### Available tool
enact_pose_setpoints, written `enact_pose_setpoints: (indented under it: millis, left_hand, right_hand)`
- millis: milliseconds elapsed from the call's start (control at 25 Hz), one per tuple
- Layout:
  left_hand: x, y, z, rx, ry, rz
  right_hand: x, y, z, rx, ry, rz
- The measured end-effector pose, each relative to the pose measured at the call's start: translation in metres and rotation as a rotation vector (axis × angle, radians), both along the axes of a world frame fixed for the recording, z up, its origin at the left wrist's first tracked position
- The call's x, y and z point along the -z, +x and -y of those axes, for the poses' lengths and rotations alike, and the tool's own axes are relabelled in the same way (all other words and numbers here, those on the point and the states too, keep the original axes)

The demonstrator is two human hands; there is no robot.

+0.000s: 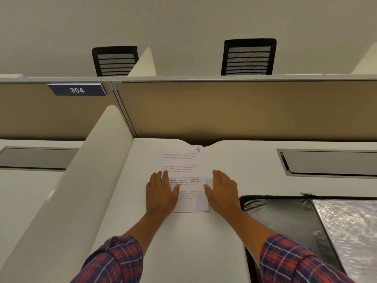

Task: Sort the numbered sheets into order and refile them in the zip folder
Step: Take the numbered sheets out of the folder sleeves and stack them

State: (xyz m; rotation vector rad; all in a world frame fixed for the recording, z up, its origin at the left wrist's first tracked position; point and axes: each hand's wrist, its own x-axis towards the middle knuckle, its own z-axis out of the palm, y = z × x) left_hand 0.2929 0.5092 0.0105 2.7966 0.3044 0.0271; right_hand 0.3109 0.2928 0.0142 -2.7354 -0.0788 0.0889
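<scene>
A stack of white printed sheets [184, 170] lies on the white desk [183, 242], the top sheet marked with a blue handwritten 3 at its upper right corner. My left hand [160, 193] lies flat on the stack's left edge, fingers straight. At the stack's right edge, my right hand [222, 188] rests flat with its thumb touching the paper. The black zip folder [285, 217] lies open to the right on the desk, showing a clear plastic pocket [346, 231].
A white side divider [81, 170] rises on the left and a tan partition panel [224, 111] stands behind the desk. A grey cable flap [330, 162] is set in the desk at the right. Two black chairs show beyond the partition.
</scene>
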Motion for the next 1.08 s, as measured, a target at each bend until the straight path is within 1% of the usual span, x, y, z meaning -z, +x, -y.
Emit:
enact_pose_setpoints:
  millis: [160,320,480,680,920,1080]
  left_hand:
    - [-0.004,-0.031,0.046,0.12,0.058,-0.03]
    - [0.002,-0.066,0.102,0.262,0.14,0.014]
    - [-0.002,-0.097,0.157,0.343,0.188,0.001]
    - [-0.013,-0.133,0.237,0.439,0.221,-0.007]
    - [-0.015,-0.175,0.333,0.523,0.222,-0.026]
    - [-0.009,-0.201,0.379,0.554,0.232,-0.04]
  right_hand:
    - [-0.003,-0.042,0.037,-0.137,-0.211,0.019]
    - [-0.011,-0.087,0.084,-0.163,-0.257,0.031]
    - [-0.017,-0.123,0.141,-0.129,-0.242,0.038]
    - [-0.013,-0.168,0.226,-0.071,-0.28,0.027]
    - [0.001,-0.229,0.328,0.062,-0.291,0.012]
    - [0.01,-0.263,0.378,0.149,-0.283,0.026]
